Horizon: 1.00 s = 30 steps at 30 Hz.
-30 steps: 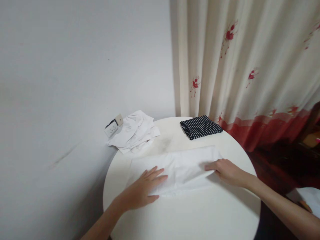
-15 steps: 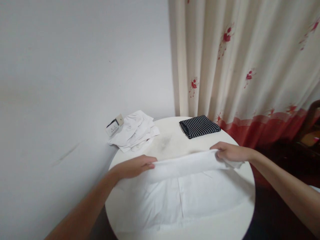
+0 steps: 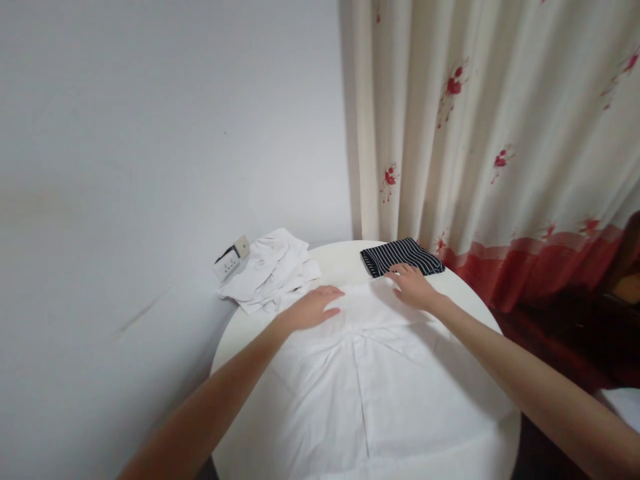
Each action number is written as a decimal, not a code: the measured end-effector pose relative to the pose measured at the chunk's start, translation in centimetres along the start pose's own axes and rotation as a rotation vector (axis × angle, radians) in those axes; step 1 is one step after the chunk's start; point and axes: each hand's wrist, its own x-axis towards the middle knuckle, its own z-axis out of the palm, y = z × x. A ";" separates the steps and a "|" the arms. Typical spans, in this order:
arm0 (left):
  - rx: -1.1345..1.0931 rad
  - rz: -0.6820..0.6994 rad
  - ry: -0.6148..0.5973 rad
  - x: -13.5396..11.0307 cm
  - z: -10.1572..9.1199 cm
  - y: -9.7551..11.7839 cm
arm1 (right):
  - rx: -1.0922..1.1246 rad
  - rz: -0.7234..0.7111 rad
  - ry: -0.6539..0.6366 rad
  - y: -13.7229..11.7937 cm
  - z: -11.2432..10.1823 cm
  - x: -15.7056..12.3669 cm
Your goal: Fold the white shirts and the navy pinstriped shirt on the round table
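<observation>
A white garment [image 3: 400,393] with a seam down its middle lies spread on a round white table [image 3: 487,313]. Its far edge is a smooth, folded-over band. My left hand [image 3: 315,308] rests at the left part of this band, fingers stretched and thumb apart. On the band's right part lies my right hand [image 3: 413,288], open, its fingertips close to a folded black-and-white striped cloth [image 3: 400,252]. Whether those fingertips touch the striped cloth, I cannot tell. Neither hand grips the garment.
A crumpled pile of white clothing [image 3: 277,267] sits at the table's back left, against the wall by a white power socket [image 3: 227,263]. Behind the table's right side hangs a cream curtain [image 3: 475,133] with red flowers. A dark wooden piece of furniture [image 3: 625,267] stands far right.
Both hands have let go of the garment's raised edge, which now lies flat farther back on the table. The hands have moved forward and closer together.
</observation>
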 end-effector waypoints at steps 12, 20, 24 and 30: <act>-0.131 -0.100 0.021 -0.3 3.6 2.0 | 0.271 -0.135 -0.190 -2.5 3.7 -2.4; -0.255 -0.168 0.015 0.7 1.1 2.2 | 0.540 -0.026 -0.088 -1.9 3.5 0.5; 0.006 -0.132 0.023 0.1 2.1 3.8 | 0.596 0.044 -0.086 -1.8 5.3 1.0; 0.256 -0.141 -0.037 0.7 3.8 6.6 | 0.625 0.070 -0.090 -1.9 6.5 0.6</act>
